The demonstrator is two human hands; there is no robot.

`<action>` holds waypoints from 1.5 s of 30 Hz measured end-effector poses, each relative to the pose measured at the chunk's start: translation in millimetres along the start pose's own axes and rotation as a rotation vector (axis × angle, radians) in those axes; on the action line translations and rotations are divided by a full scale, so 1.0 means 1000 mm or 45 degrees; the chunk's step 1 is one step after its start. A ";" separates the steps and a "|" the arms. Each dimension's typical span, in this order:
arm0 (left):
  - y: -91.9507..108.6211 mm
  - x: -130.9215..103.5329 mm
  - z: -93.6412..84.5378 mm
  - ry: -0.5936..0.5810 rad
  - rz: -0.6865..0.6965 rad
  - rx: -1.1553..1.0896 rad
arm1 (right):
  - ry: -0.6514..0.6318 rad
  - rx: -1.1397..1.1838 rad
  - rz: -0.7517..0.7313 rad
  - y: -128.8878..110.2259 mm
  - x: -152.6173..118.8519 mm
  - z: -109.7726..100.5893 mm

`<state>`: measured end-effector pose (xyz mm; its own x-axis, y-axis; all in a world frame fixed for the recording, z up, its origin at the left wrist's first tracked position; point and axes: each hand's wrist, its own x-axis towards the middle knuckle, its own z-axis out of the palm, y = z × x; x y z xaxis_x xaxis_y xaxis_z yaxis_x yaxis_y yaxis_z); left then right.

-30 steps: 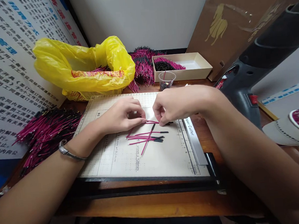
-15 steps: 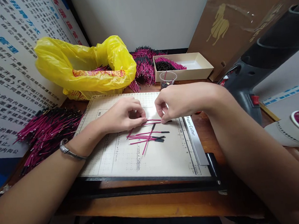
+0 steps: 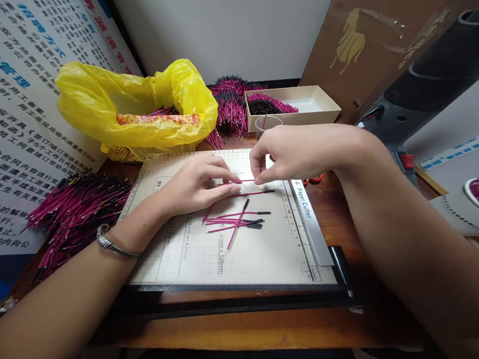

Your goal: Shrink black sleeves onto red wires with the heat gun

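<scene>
Between my two hands a magenta wire [image 3: 246, 181] runs just above the paper cutter board [image 3: 247, 262]. My left hand [image 3: 206, 183] pinches one end of it, and the thumb and forefinger of my right hand [image 3: 277, 155] close on the other. Below them a second magenta wire with a black end [image 3: 257, 193] lies straight on the board, close to my left fingertips. Nearer to me, several loose magenta wires with black ends [image 3: 237, 221] lie crossed over one another. My fingers cover both ends of the wire between them.
A yellow plastic bag [image 3: 163, 130] with wires inside stands at the back left. Heaps of wires lie left [image 3: 79, 216] and behind [image 3: 231, 105]. A cardboard box [image 3: 313, 115], a clear cup [image 3: 267, 122], red-handled scissors [image 3: 315, 179] and a white paper cup [image 3: 456, 213] stand around the board.
My right hand has moved slightly up and right, and the held wire is farther from me. The second wire now lies apart from my right fingers. The crossed wires are unmoved.
</scene>
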<state>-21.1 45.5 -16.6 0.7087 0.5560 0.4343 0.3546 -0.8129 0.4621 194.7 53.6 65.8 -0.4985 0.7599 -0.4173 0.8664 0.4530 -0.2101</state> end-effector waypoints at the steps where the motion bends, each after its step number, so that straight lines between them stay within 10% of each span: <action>1: 0.000 0.000 0.000 0.005 0.018 -0.007 | 0.003 0.008 0.000 -0.001 -0.001 -0.001; 45: 0.005 0.002 0.004 0.142 0.023 -0.086 | 0.061 0.049 -0.108 0.006 -0.002 -0.004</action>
<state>-15.5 41.7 -16.5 0.6411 0.5601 0.5247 0.2979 -0.8117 0.5025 200.4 56.8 68.6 -0.5701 0.7414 -0.3540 0.8211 0.4991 -0.2770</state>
